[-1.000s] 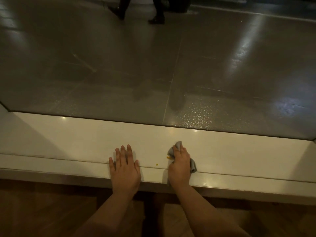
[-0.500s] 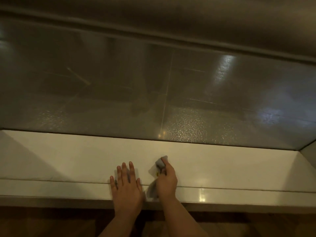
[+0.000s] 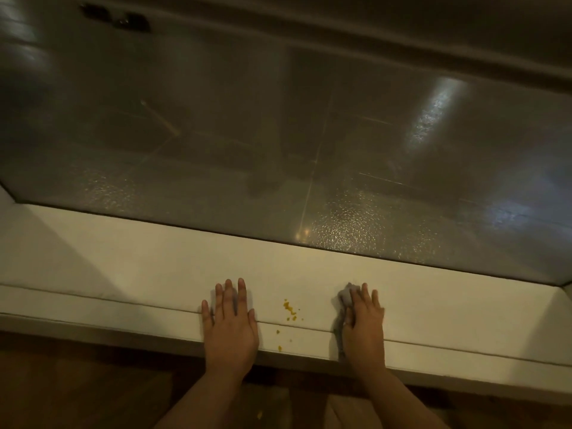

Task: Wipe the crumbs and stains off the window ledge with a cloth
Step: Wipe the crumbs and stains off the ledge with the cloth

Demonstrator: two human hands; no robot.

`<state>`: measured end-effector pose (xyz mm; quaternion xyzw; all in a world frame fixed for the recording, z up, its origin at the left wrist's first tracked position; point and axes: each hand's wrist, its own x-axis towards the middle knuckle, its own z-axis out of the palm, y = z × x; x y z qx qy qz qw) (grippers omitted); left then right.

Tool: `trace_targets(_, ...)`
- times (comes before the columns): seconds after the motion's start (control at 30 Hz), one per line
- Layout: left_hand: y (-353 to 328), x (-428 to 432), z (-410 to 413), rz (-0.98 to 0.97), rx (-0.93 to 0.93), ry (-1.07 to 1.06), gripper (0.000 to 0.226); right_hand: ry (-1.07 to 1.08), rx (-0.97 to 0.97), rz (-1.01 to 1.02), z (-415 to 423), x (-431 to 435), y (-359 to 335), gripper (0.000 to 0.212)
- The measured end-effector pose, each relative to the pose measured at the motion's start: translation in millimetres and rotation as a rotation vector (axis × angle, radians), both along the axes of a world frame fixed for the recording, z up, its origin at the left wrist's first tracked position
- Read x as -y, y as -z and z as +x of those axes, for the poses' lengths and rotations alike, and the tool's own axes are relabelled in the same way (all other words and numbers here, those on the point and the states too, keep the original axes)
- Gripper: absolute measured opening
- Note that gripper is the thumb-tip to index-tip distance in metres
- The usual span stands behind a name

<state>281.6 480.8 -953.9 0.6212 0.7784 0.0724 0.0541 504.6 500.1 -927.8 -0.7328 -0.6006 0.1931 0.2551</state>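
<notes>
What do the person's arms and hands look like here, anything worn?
Both forearms are bare up to the frame edge, with no sleeves in view. The left hand and right hand show no gloves, rings, watch or bands. Nails look short and unpainted, though the dim light limits detail.

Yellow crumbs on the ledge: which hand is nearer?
Left. The left hand lies flat just left of the yellow crumbs; the right hand, pressing the grey cloth, sits farther off to their right.

no readable text, no labels, no brands, no numbers
</notes>
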Motion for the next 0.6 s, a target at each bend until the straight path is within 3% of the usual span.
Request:
trace_targets(0.17,0,1,1,-0.017,-0.002,-0.013,0.065,-0.131,0.13,0.007,-8,6,10,0.057)
trace_targets(0.3,-3,3,1,-0.026,0.009,-0.008,0.064,-0.013,0.065,0.011,-19,6,11,0.055)
trace_targets(0.43,-4,3,0,-0.022,0.012,0.003,0.064,0.073,-0.065,0.047,-46,7,11,0.066)
trace_targets(0.6,-3,2,-1,-0.022,0.012,0.002,0.064,0.214,-0.24,0.121,-71,7,11,0.06)
